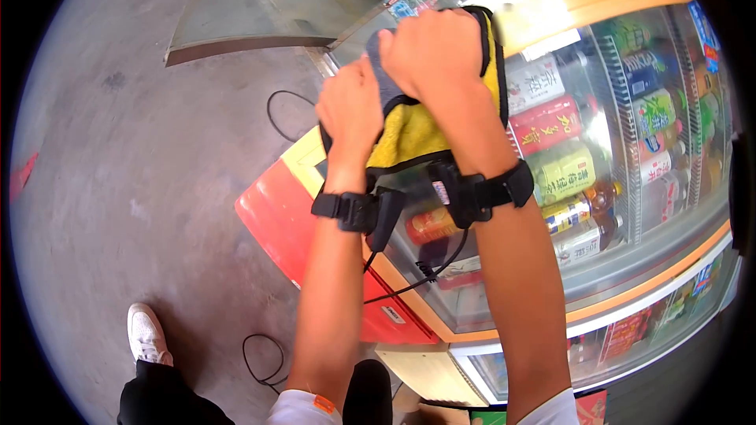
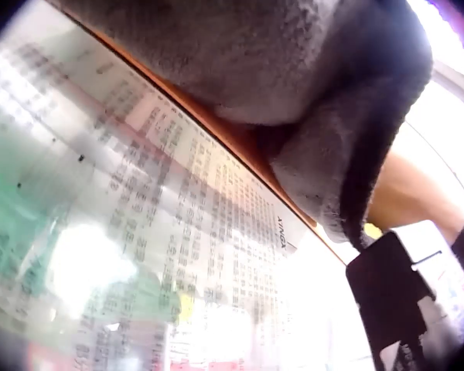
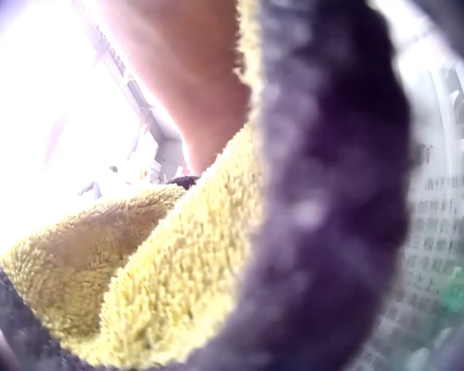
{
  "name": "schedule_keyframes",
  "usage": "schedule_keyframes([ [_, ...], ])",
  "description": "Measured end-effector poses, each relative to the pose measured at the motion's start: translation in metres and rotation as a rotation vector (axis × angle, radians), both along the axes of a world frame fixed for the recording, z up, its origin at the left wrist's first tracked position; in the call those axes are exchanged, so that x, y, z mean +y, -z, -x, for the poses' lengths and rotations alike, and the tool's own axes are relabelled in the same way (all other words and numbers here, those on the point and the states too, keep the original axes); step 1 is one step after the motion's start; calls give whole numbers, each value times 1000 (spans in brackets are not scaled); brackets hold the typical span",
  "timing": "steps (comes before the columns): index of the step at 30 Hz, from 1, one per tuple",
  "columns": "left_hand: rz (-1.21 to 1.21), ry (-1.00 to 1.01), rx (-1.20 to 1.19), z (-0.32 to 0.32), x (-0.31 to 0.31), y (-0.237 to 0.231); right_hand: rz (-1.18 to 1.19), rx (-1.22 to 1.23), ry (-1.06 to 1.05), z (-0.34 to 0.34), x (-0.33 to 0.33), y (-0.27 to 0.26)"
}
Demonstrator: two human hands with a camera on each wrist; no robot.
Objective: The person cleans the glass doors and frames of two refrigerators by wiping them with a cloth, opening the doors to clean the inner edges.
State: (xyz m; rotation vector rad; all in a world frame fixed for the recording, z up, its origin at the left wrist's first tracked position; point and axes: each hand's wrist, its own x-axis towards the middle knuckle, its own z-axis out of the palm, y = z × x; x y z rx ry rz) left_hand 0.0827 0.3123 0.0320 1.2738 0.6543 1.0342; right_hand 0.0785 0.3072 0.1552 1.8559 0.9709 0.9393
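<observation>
A yellow and grey cloth (image 1: 417, 135) with black edging hangs from both hands over the top edge of a glass-fronted drinks cabinet (image 1: 583, 283). Curled fingers of the left hand (image 1: 352, 110) grip its left part. Higher up and to the right, the right hand (image 1: 435, 53) holds the cloth with its fingers bent round it. The left wrist view shows the cloth's grey side (image 2: 240, 62) beside a glass panel with printed text. In the right wrist view the yellow pile (image 3: 178, 270) and its dark border fill much of the picture; the fingertips are hidden.
Bottles and cans stand in rows behind the glass, among them a red can (image 1: 545, 124). A red panel (image 1: 287, 212) forms the cabinet's left side. Black cables trail across the grey floor (image 1: 87, 212), where a white shoe (image 1: 148, 334) shows at lower left.
</observation>
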Motion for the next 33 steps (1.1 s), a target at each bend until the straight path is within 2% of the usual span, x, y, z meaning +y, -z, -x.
schedule_keyframes([
  [3, -7, -58, 64, 14, -2, 1, -7, -10, -117, 12, -4, 3],
  [6, 15, -202, -55, 18, -8, 5, -12, 27, -88, 27, -3, 2],
  [9, 75, -116, -64, 22, -8, 1, 3, 71, -54, 27, -3, 1],
  [12, 110, -125, -117, 14, -14, 0, -20, 54, -154, 15, -10, 5],
  [13, 122, -91, -231, 10, -20, 4, -10, 114, -150, 18, -15, 4],
  [16, -242, -308, -372, -2, -44, 12, -164, 150, -599, -11, -43, 22],
  [17, -326, -299, -270, -16, -54, 27, -149, 251, -489, -17, -56, 26],
  [20, -381, -383, -27, -50, -79, 50, -202, 202, -597, -29, -80, 39],
  [21, -378, -261, -87, -38, -80, 48, -192, 209, -550, -29, -81, 40],
  [30, -488, -254, -64, -31, -84, 53, -212, 221, -543, -31, -83, 44],
  [33, -461, -245, -141, -31, -90, 62, -192, 223, -521, -28, -87, 49],
])
